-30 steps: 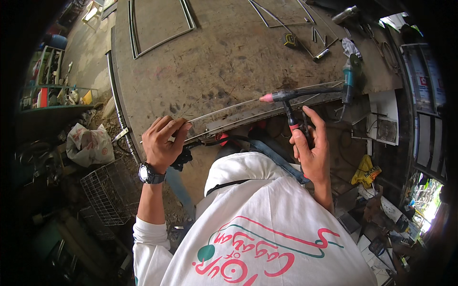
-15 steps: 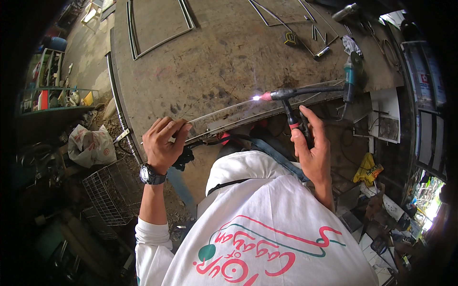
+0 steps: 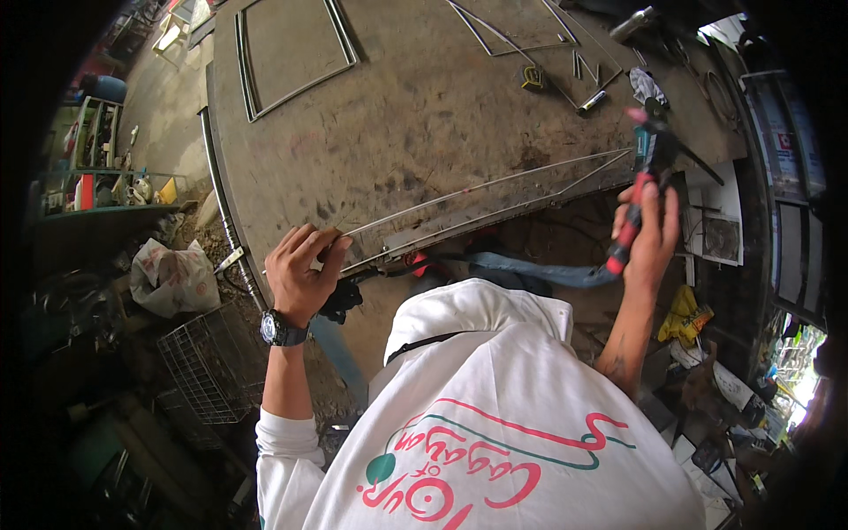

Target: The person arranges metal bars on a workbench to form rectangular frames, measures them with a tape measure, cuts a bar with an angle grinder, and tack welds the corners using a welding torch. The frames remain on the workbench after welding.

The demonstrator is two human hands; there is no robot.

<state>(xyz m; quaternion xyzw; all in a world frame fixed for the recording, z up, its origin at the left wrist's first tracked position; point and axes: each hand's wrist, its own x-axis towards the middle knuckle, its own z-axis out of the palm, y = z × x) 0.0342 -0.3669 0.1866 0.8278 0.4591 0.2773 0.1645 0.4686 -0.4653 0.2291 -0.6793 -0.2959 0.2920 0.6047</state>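
My left hand, a dark watch on its wrist, pinches a thin metal rod near its left end. That rod belongs to or lies along a long narrow metal frame at the table's near edge. Wrapped in my right hand is a welding torch with a red-and-black handle, blurred by motion. Its pink nozzle points up, with no arc showing. Behind it a teal angle grinder lies partly hidden on the table.
The worn table bears a rectangular metal frame, thin metal bars, a yellow tape measure and a white cloth. A wire basket and white sack stand at left; a yellow bag lies at right.
The bright arc at the rod has gone out. My right hand has swung the torch right and away from the rod, turning its nozzle upward. My left hand keeps its place.
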